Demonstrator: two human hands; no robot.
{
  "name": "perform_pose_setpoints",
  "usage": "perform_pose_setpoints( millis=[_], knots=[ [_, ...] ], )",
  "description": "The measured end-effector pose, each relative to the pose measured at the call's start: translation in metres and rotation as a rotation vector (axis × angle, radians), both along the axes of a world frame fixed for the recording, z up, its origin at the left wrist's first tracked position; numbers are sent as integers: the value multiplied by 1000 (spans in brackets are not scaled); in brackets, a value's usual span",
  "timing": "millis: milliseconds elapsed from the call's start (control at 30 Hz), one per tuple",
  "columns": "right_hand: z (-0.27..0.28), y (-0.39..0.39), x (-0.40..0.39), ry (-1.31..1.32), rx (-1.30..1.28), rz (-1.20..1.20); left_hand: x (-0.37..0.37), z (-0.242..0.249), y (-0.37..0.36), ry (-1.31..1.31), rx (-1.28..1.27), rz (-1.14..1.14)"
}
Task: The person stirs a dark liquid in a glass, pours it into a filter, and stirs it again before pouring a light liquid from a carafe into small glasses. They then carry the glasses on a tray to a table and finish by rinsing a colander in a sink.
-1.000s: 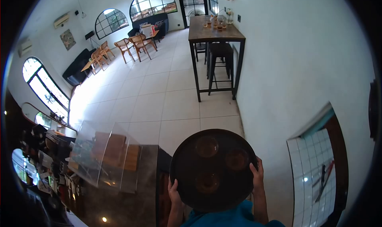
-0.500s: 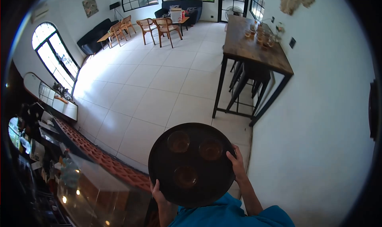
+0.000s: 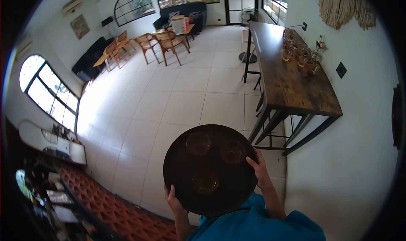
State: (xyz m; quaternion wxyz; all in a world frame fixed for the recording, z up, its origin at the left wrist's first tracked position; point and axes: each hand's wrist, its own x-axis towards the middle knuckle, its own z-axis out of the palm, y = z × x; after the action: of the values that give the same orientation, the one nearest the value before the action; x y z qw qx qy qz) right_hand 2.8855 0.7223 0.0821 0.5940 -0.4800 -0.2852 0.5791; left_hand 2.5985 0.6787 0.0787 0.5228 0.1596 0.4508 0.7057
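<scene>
A round, dark serving tray point(image 3: 179, 173) is held level in front of my body. Three clear glasses stand on it: a back-left glass point(image 3: 198, 144), a back-right glass point(image 3: 232, 151) and a front glass point(image 3: 205, 182). Whether they hold any liquid is hard to make out. My left hand point(image 3: 172, 198) grips the tray's lower left rim, thumb on top. On the right rim, my right hand point(image 3: 258, 168) is closed with its thumb over the edge, close to the back-right glass. The fingers under the tray are hidden.
A tall wooden table point(image 3: 292, 86) stands ahead right along the wall, bearing several glasses point(image 3: 301, 57), with stools beneath. Tiled floor point(image 3: 169, 101) stretches ahead to wooden chairs point(image 3: 167, 42) and dark sofas. At lower left runs a counter with a red lattice front point(image 3: 114, 207).
I have moved forward with the tray; the tall table appears nearer and the counter has slid back at lower left. Both hands keep their hold, and the glasses stay in place.
</scene>
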Motion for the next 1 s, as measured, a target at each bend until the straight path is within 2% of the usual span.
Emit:
perform_pose_setpoints(
  millis=[167, 333, 500, 633, 800, 967, 1000],
  knots=[
    [-4, 129, 4, 47, -31, -63, 2, -3, 145, 57, 18, -126],
    [-12, 269, 39, -16, 5, -86, 34, -9, 289, 77, 4, -113],
    [-7, 395, 62, -24, 34, -126, 67, 11, 415, 157, 5, -152],
    [-5, 483, 88, -87, 92, -266, 86, 14, 537, 189, 47, -273],
    [3, 575, 124, -40, 67, -477, 129, 9, 689, 169, 121, -452],
    [-1, 648, 156, -158, -23, -789, 185, 4, 852, 285, 110, -746],
    [5, 663, 165, -237, -31, -871, 201, 14, 879, 200, 149, -862]
  ],
)
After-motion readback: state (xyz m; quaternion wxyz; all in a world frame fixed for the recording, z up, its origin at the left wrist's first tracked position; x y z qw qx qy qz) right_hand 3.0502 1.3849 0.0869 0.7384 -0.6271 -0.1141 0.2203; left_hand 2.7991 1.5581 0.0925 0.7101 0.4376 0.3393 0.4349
